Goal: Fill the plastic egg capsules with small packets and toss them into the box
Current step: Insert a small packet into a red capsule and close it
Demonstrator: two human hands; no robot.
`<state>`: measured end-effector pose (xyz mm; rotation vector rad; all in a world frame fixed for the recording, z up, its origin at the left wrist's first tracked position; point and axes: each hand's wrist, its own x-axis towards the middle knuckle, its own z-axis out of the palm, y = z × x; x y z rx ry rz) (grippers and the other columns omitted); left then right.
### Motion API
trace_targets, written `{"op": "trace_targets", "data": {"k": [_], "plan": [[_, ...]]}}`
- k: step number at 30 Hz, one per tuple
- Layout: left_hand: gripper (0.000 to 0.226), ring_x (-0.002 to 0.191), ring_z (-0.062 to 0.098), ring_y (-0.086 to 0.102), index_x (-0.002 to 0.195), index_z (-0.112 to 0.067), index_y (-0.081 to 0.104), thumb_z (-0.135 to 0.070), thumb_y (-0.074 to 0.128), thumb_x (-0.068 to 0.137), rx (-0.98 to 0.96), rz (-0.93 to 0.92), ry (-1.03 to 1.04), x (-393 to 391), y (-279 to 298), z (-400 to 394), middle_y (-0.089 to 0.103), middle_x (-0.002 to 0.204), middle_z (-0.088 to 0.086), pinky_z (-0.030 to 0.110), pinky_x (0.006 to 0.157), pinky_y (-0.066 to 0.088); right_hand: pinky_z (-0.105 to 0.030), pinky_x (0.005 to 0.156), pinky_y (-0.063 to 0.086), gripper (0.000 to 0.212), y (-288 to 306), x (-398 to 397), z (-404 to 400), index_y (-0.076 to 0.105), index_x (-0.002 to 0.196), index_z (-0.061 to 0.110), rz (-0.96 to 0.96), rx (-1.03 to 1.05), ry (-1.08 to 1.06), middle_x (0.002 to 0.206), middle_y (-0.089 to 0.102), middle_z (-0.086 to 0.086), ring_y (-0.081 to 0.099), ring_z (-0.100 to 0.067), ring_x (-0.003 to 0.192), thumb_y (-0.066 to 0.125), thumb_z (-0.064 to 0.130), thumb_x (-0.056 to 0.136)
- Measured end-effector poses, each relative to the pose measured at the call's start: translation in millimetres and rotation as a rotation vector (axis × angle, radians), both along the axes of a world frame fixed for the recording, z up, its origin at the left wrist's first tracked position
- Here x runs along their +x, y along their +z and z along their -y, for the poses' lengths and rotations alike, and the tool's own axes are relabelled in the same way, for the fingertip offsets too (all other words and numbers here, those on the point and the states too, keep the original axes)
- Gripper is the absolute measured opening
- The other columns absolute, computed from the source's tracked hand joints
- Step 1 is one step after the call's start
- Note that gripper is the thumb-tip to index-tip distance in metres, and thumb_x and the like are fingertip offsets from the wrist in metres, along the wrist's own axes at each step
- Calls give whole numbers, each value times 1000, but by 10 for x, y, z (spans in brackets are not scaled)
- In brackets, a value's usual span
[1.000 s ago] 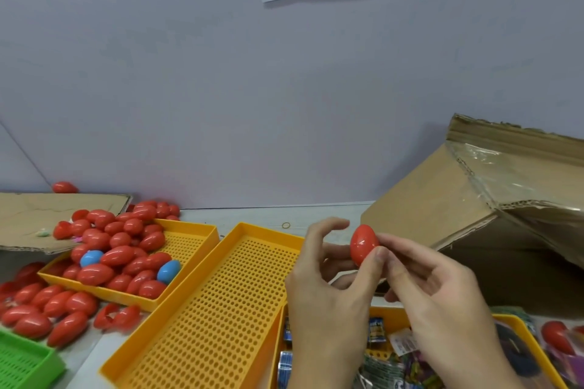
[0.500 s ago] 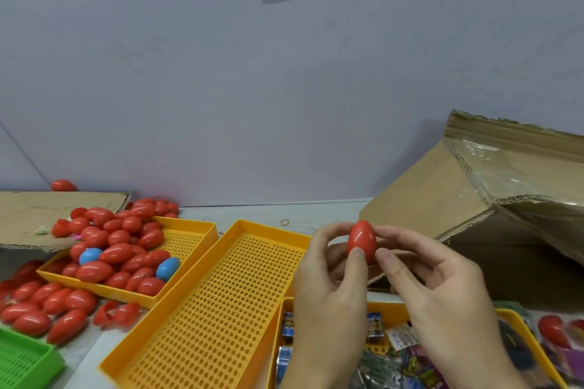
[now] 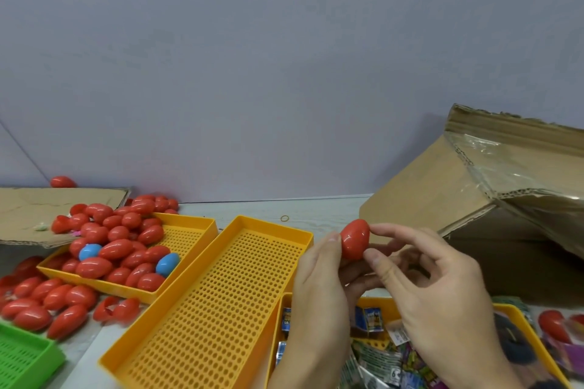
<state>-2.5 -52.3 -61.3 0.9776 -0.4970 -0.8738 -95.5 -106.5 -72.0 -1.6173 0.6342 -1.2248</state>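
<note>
Since the earlier frame the red egg (image 3: 354,239) has tipped from upright to leaning left, and the right hand's (image 3: 442,300) fingers have spread a little, its index fingertip now at the egg's upper right side. At far left a green tray (image 3: 22,360) shows at the bottom corner, with loose red eggs (image 3: 47,300) lying on the table (image 3: 316,208) beside it and a flat cardboard sheet (image 3: 47,215) behind them; one red egg (image 3: 62,181) lies at the wall behind that sheet. Next comes a yellow perforated tray (image 3: 196,229) heaped with red eggs and two blue eggs (image 3: 90,252), then a second, bare yellow tray (image 3: 218,303) lying at a slant. A rubber band (image 3: 285,218) lies on the table behind it. The left hand (image 3: 319,290) holds the egg from the left, thumb tip against its side and fingers curled behind and under it. The right hand pinches the egg from the right between thumb and index finger, its other fingers loosely bent. The egg is held in the air above the near edge of a third yellow tray (image 3: 518,319), which holds small packets (image 3: 373,354). To the right stands the cardboard box (image 3: 436,199), tipped on its side with its flaps open and clear tape on one flap, well apart from the egg. At far right more red eggs (image 3: 553,324) lie beside the packet tray.
</note>
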Motion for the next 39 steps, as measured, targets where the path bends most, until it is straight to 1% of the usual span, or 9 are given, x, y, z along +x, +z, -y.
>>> {"op": "trace_targets", "data": {"k": [10, 15, 20, 24, 28, 31, 33, 36, 39], "plan": [[37, 86, 47, 71, 110, 15, 56, -18, 39, 103, -27, -222, -100, 6, 21, -7, 69, 92, 37, 46, 71, 62, -29, 66, 57, 27, 12, -1, -5, 75, 91, 45, -27, -8, -50, 88, 63, 8, 65, -13, 80, 76, 32, 67], [16, 84, 39, 73, 100, 0, 66, -1, 66, 84, -10, -62, 49, 149, 9, -34, 70, 100, 29, 34, 62, 60, -34, 62, 56, 23, -37, -21, 25, 73, 85, 40, -175, -21, -82, 83, 65, 13, 63, -12, 74, 76, 17, 81], [22, 80, 27, 75, 104, -11, 59, -1, 69, 87, 78, 160, 388, 425, -50, -86, 66, 107, 16, 23, 66, 59, -18, 64, 52, 25, -71, -32, 27, 70, 81, 39, -340, -17, -30, 78, 67, 23, 62, -2, 77, 72, 15, 86], [14, 72, 24, 74, 106, -18, 63, -9, 62, 95, 79, 191, 466, 518, -78, -107, 67, 99, 16, 23, 64, 58, -11, 64, 50, 28, -43, -26, -10, 64, 73, 43, -399, -152, -106, 66, 67, 20, 61, 6, 78, 71, 19, 86], [18, 72, 22, 73, 106, -24, 68, -11, 58, 97, 79, 288, 473, 496, -90, -90, 67, 97, 16, 24, 62, 57, -8, 47, 40, 25, 46, -87, -25, 65, 62, 36, -411, -231, -142, 67, 65, 24, 61, 3, 66, 68, 23, 84], [18, 72, 21, 72, 107, -21, 67, -10, 57, 97, 96, 341, 456, 466, -92, -72, 66, 98, 17, 26, 63, 58, -9, 42, 35, 24, 108, -167, -24, 70, 58, 31, -493, -173, -58, 55, 63, 14, 54, -1, 48, 66, 27, 81], [18, 72, 21, 72, 109, -20, 66, -10, 57, 97, 105, 362, 448, 454, -95, -68, 66, 97, 16, 27, 65, 59, -11, 43, 36, 16, 164, -214, -32, 70, 68, 43, -613, -140, 62, 55, 64, 11, 49, -2, 44, 71, 33, 80], [18, 72, 20, 72, 110, -19, 66, -11, 57, 97, 110, 395, 448, 435, -88, -57, 66, 93, 11, 26, 64, 59, -9, 52, 41, 19, 225, -216, -94, 65, 79, 60, -809, -154, 262, 70, 66, 23, 52, 8, 56, 77, 45, 76], [19, 72, 20, 72, 112, -18, 66, -11, 57, 97, 110, 411, 442, 425, -86, -50, 66, 90, 8, 25, 63, 58, -4, 58, 40, 9, 249, -145, -181, 70, 72, 50, -936, -156, 367, 81, 61, 36, 51, 19, 69, 78, 51, 74]]}}
